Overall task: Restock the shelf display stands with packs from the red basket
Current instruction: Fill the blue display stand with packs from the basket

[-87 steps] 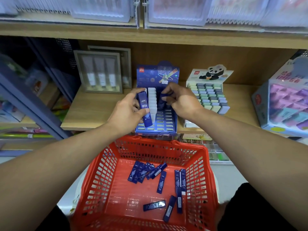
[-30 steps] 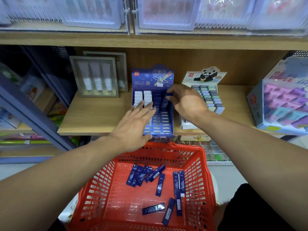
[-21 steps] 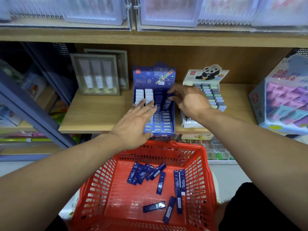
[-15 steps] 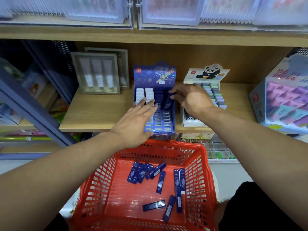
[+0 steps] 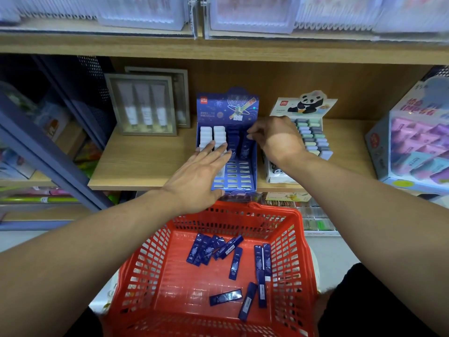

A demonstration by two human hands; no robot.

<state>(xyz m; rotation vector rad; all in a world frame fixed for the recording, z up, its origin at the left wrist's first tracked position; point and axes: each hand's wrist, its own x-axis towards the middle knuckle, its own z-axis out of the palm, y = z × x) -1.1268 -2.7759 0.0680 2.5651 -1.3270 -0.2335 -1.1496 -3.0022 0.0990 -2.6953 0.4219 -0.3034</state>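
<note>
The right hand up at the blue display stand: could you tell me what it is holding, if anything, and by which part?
The right hand pinches the top end of a dark blue pack standing in the blue display stand.

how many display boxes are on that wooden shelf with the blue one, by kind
blue space-print stand: 1
panda stand: 1
grey framed tube boxes: 2, one behind the other
pastel pink and purple box: 1
total: 5
</note>
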